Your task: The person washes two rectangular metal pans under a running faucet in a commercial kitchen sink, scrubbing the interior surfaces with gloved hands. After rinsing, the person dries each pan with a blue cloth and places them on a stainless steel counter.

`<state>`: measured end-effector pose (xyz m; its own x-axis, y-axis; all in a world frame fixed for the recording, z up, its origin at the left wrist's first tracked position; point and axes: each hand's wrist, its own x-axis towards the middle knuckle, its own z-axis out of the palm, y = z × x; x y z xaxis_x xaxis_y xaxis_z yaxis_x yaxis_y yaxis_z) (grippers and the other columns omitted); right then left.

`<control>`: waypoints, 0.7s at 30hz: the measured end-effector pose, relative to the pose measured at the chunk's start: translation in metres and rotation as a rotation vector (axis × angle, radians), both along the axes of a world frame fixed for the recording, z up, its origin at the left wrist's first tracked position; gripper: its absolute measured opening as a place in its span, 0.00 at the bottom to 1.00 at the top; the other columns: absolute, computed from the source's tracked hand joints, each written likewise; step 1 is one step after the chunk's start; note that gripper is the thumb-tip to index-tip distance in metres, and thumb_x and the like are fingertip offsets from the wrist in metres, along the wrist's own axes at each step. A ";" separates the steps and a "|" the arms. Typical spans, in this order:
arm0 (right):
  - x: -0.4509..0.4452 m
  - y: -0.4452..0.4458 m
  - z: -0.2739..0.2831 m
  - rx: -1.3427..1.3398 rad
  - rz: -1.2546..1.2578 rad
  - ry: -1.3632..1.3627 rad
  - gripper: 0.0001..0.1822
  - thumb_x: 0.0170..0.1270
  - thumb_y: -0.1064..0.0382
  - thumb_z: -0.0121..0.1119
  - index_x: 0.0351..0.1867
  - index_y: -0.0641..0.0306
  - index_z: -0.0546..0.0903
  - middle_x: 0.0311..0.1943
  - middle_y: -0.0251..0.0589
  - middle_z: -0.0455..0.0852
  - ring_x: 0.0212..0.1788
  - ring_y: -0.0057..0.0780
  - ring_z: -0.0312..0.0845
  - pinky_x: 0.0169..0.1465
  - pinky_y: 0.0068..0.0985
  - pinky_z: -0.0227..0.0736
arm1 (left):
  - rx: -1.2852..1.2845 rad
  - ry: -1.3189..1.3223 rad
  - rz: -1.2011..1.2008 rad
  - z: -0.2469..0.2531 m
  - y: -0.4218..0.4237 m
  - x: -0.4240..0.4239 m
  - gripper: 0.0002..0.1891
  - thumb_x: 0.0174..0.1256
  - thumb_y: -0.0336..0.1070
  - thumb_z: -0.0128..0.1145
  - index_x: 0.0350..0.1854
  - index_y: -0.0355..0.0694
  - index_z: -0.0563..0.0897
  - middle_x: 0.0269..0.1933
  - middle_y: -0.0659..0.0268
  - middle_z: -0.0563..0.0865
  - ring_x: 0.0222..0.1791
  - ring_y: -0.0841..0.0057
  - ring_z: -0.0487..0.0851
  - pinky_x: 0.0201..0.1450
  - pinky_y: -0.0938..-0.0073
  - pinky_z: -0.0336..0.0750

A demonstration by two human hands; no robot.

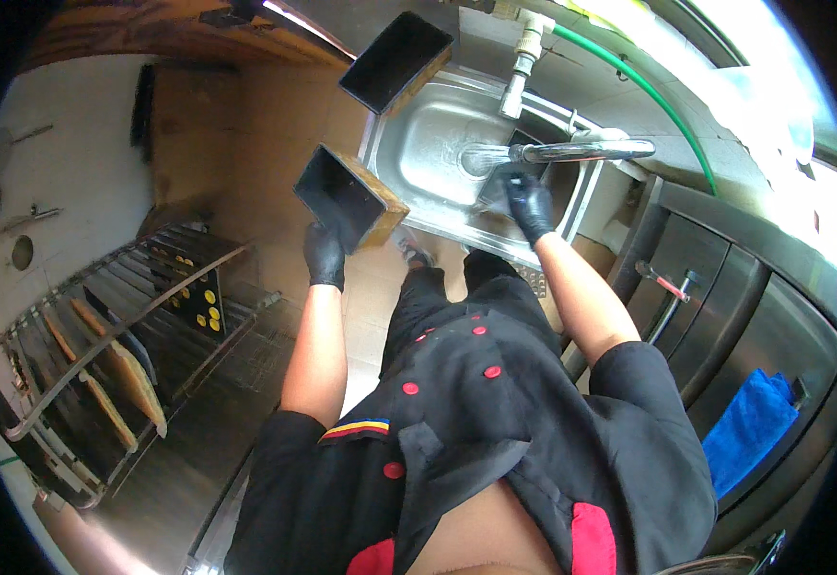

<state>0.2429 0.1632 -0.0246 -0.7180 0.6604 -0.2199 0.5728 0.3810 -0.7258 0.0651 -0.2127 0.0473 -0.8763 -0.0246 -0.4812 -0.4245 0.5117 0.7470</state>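
My left hand point(325, 255), in a black glove, grips the near end of a deep rectangular metal loaf pan point(382, 208). This pan has a dark inside and brown-stained outer walls, and it is held left of the steel sink point(418, 144) with its opening tilted toward me. My right hand point(528, 205), gloved too, is over the right part of the sink, just below the chrome faucet point(584, 150). Its fingers are curled and blurred; whether they hold something is unclear. Beside it in the sink is a dark rectangular pan point(497, 188), partly hidden by the hand and faucet.
Another loaf pan point(397, 61) is at the sink's far left corner. Left of me stands a metal rack point(131, 309) holding trays and flat boards. On the right, a blue cloth point(749, 435) hangs on a steel cabinet point(785, 309). A green hose point(648, 86) runs along the wall.
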 end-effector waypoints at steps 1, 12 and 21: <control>0.005 0.019 0.010 -0.042 -0.079 -0.222 0.22 0.66 0.44 0.59 0.47 0.59 0.85 0.36 0.53 0.89 0.40 0.52 0.87 0.43 0.47 0.78 | -0.006 -0.041 0.011 -0.008 -0.006 0.005 0.06 0.65 0.26 0.58 0.43 0.36 0.81 0.41 0.66 0.86 0.40 0.76 0.81 0.46 0.73 0.75; 0.028 0.045 -0.121 -0.344 -0.001 -0.822 0.34 0.62 0.37 0.61 0.60 0.62 0.81 0.56 0.58 0.84 0.58 0.53 0.81 0.59 0.42 0.75 | -0.128 0.090 -0.131 -0.031 -0.006 0.034 0.11 0.65 0.29 0.65 0.47 0.38 0.80 0.44 0.66 0.85 0.42 0.77 0.81 0.48 0.74 0.75; 0.033 0.037 -0.117 -0.373 0.015 -0.603 0.26 0.65 0.45 0.56 0.43 0.70 0.87 0.49 0.62 0.86 0.54 0.57 0.83 0.58 0.43 0.76 | -0.361 0.640 -0.305 0.046 0.050 0.027 0.24 0.64 0.29 0.66 0.63 0.37 0.76 0.57 0.61 0.83 0.54 0.72 0.81 0.55 0.70 0.75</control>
